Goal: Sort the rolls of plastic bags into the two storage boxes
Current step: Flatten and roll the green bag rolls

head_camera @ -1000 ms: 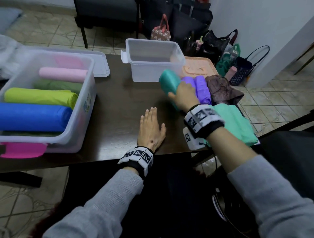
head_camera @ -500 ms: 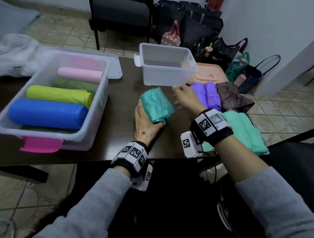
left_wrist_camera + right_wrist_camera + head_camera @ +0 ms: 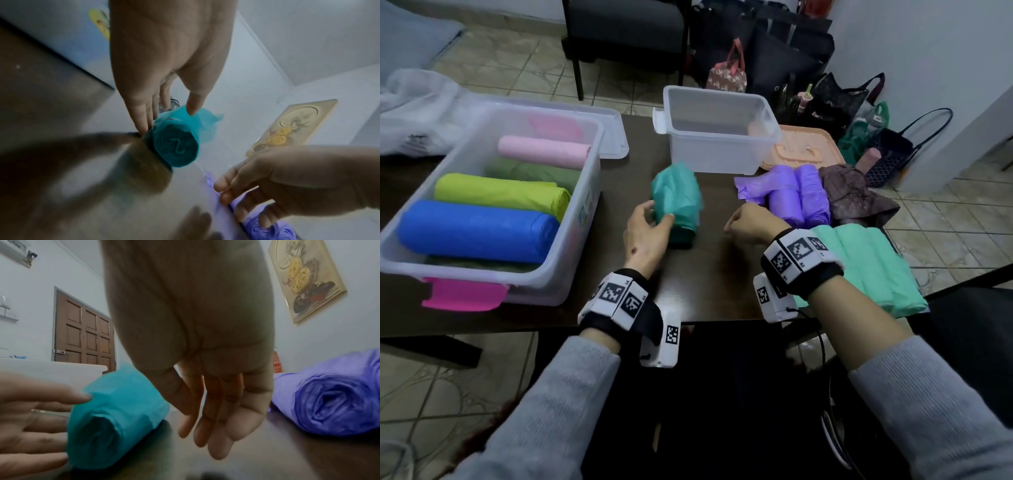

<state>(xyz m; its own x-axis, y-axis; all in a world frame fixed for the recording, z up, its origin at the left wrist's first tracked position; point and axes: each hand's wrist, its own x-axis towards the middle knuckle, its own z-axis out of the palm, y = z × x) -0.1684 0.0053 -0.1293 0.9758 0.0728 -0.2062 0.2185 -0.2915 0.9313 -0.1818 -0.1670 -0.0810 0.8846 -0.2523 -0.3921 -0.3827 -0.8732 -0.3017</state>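
Head view showed my left hand (image 3: 645, 236) cupping the teal roll (image 3: 677, 202) on the table, thumb and fingers round it, ready to carry; my right hand (image 3: 751, 222) hung loosely curled and empty beside the purple rolls (image 3: 799, 195), freed for them

head downward, wrists close, sharing teal roll (image 3: 677, 202)

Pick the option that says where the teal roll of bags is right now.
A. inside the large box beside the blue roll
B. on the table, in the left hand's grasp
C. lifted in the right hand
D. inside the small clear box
B: the teal roll lies on the dark table with the left hand curled round it; the right hand holds nothing.
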